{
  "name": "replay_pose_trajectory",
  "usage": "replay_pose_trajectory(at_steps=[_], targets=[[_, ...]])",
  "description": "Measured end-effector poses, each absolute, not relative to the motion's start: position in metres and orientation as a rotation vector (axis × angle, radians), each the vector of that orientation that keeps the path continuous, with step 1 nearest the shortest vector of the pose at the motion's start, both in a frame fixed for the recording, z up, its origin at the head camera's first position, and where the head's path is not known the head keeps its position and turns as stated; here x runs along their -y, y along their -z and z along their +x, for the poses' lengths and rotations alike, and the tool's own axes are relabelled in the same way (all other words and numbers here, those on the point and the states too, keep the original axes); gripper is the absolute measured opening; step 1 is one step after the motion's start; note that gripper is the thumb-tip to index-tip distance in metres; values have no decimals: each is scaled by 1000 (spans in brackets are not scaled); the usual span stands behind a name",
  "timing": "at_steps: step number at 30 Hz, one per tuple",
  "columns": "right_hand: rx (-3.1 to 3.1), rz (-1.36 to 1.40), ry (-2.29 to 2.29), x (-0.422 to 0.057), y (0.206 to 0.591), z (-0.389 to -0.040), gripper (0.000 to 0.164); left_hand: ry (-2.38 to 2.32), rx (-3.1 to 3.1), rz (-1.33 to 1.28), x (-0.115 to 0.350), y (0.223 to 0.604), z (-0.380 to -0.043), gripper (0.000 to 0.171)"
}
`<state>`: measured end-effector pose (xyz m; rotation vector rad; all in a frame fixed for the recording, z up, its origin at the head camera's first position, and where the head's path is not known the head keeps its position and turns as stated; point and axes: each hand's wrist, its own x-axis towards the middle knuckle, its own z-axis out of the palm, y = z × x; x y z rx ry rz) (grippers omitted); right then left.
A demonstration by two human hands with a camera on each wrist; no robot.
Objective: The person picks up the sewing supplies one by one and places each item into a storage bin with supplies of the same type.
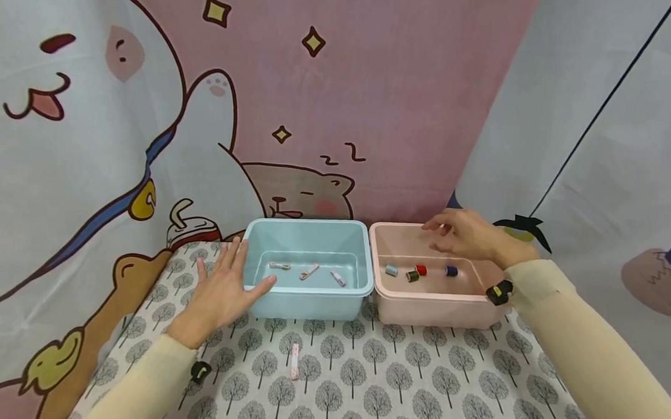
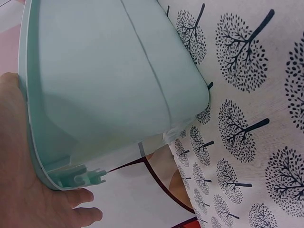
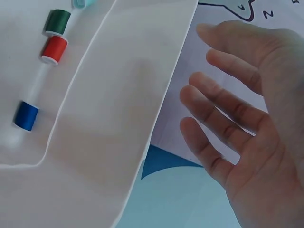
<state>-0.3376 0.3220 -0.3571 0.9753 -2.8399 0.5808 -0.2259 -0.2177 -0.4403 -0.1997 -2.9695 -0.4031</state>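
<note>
My left hand [image 1: 221,292] rests at the left rim of a light blue bin [image 1: 311,304], its fingers spread and fairly straight. In the left wrist view the palm lies along that rim [image 2: 29,109]. Inside the bin are 3 small pale strip-like pieces, one a looped strip [image 1: 309,272]. Over the back right of a pink bin [image 1: 430,311] hovers my right hand [image 1: 466,235], fingers loosely bent and holding nothing. Small thread spools lie on that bin's floor: light blue [image 1: 391,270], green [image 1: 412,276], red [image 1: 420,270] and dark blue [image 3: 26,116].
The two bins stand side by side on a tree-print cloth [image 1: 399,375]. A narrow pink patterned strip [image 1: 294,361] lies on the cloth in front of the blue bin. Behind the bins hangs a cartoon-printed curtain [image 1: 398,107].
</note>
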Motion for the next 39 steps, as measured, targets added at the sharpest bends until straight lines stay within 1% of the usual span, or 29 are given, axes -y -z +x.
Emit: replay_pose_trajectory(at_steps=[8,12,18,22,25,33,39], targets=[[2798,969,-460,-308,359,-316,36,420,2977,-197,219,440,-227,118],[2818,923,-443,-303,359,-309,38,423,2972,-198,219,437,-228,120],[2813,871,-333,-291,358,-291,36,430,2959,-204,218,435,-228,120],[2731,952,-307,-282,364,-280,29,424,2962,-205,219,437,-226,120],[2640,1065,-389,-274,370,-273,24,412,2956,-213,219,438,-227,120],[2389,1296,-558,-248,380,-256,30,401,2959,-216,217,440,-228,120],[2382,1275,-488,-234,386,-238,27,433,2966,-196,217,441,-225,120]])
